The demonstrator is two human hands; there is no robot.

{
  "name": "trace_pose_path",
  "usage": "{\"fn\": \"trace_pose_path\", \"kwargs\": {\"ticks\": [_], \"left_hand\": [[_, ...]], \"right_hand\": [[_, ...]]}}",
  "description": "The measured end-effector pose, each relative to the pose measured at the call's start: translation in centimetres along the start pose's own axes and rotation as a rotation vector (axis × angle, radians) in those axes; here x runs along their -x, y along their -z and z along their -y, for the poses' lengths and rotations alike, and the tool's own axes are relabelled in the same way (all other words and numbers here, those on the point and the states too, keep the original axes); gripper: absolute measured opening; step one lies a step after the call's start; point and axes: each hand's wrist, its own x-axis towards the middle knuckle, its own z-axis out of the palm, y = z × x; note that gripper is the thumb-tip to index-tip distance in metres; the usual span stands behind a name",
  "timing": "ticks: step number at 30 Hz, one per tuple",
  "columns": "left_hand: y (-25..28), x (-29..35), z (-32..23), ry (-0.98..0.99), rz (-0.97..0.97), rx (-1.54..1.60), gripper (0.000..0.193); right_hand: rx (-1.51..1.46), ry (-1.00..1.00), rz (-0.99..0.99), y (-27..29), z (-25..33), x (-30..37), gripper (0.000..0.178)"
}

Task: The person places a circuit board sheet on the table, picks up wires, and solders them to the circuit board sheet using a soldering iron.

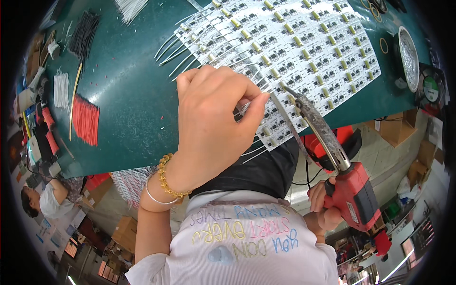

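A panel of white circuit boards (327,61) with rows of yellow and black components lies at the table's edge before me. White wires (175,54) stick out from its left side. Over that side is my left hand (213,111), thumb and forefinger pinched on a thin white wire near the panel's surface. My right hand (327,204) grips the red and black handle of a soldering gun (327,137). Its tip touches or hovers just above the board, close to my left fingertips; I cannot tell which. A thin metal strip (284,113) lies across the panel beside the tip.
On the green table (128,85) at left lie bundles of red wires (86,121), black wires (84,38) and white wires (61,90), with a yellow stick (74,102). A metal bowl (408,59) and a spool (431,89) stand at right. Another person (50,197) sits far left.
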Motion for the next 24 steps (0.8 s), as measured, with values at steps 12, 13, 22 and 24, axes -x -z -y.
{"fn": "trace_pose_path", "kwargs": {"ticks": [12, 13, 22, 24], "left_hand": [[-0.6, -0.1, 0.0, -0.011, -0.021, -0.041, 0.014], [-0.8, 0.1, 0.2, -0.014, -0.027, -0.025, 0.015], [-0.6, -0.1, 0.0, -0.011, -0.022, -0.045, 0.014], [-0.5, -0.1, 0.0, -0.016, -0.020, -0.043, 0.014]], "right_hand": [[0.171, -0.027, -0.132, 1.2, -1.5, 1.7, 0.070], [0.104, -0.035, -0.029, 1.0, -1.0, 0.9, 0.070], [0.123, -0.102, -0.093, -0.4, 0.7, 0.2, 0.075], [0.055, -0.047, -0.070, -0.1, 0.0, 0.2, 0.075]]}}
